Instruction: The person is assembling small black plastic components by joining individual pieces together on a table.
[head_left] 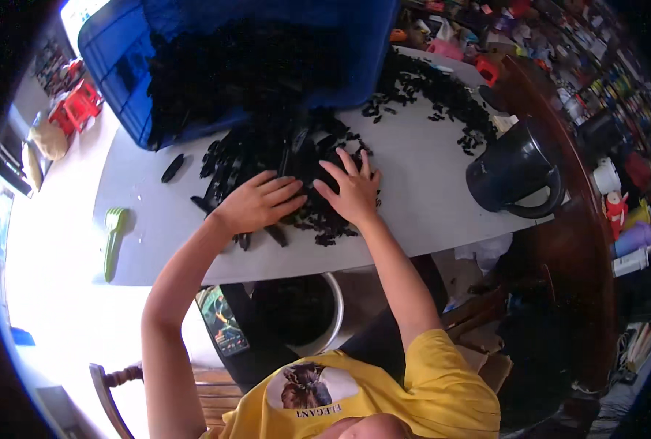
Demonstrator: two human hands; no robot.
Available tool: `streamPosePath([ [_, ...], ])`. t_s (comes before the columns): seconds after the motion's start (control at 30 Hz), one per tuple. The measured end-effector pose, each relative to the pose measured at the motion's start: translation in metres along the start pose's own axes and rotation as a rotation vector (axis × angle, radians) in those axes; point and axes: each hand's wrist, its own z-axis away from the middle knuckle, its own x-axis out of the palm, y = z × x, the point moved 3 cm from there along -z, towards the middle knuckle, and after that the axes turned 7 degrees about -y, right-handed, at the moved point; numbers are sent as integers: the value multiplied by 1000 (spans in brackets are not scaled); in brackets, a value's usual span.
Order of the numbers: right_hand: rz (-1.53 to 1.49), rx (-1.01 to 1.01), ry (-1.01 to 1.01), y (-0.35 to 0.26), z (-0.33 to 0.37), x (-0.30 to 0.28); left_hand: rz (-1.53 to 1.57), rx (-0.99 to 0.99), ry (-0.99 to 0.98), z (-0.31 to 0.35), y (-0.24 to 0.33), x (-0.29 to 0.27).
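Observation:
A heap of small black plastic-looking pieces spreads over the light tabletop; their exact kind is too dark to make out. My left hand lies palm down on the heap's near left part, fingers stretched toward the right. Beside it, my right hand rests on the heap's right side with its fingers spread. Neither hand visibly grips a piece; what lies under the palms is hidden. Behind the heap, a large blue bin holds a mass of the same black pieces, which reaches out over its near edge.
A green fork-shaped tool and one stray black piece lie at the left. To the right stands a dark pitcher, with more black pieces beyond. Below the table edge are a round metal-rimmed container and a phone-like screen.

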Motion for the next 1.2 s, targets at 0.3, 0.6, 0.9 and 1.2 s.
streamPosePath([
  [0.3,-138,-95,379,14,2,-35,363,-500,158,53,36,-36],
  [0.6,-220,-227,103,-13,114,-42,187,-398,-108,43,60,-6],
  [0.9,-259,-65,-331,-6,108,-31,440,-566,280,49,55,-18],
  [1.2,-529,0,-200,-15,127,-39,1465,-1165,825,67,69,-9],
])
